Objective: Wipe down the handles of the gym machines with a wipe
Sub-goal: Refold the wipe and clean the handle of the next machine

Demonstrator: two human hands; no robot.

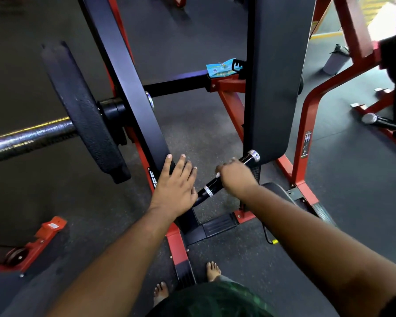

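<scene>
Dark speckled rubber floor (192, 124) — red machine frames (306, 124).

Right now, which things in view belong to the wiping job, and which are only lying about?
Belong to the job:
- black handle, gripped by the right hand
- white wipe, showing at that hand
- left hand, flat on the black machine arm

Just lying about:
- blue packet on the frame
- weight plate
- grey bottle on the floor

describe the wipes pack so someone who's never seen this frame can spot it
Start at the tall black back pad standing upright in the middle of the red-framed machine. Follow the black crossbar that runs left from its base. The wipes pack lies on that bar beside the pad: a small, flat, bright blue packet, the only blue item among black and red steel.
</scene>
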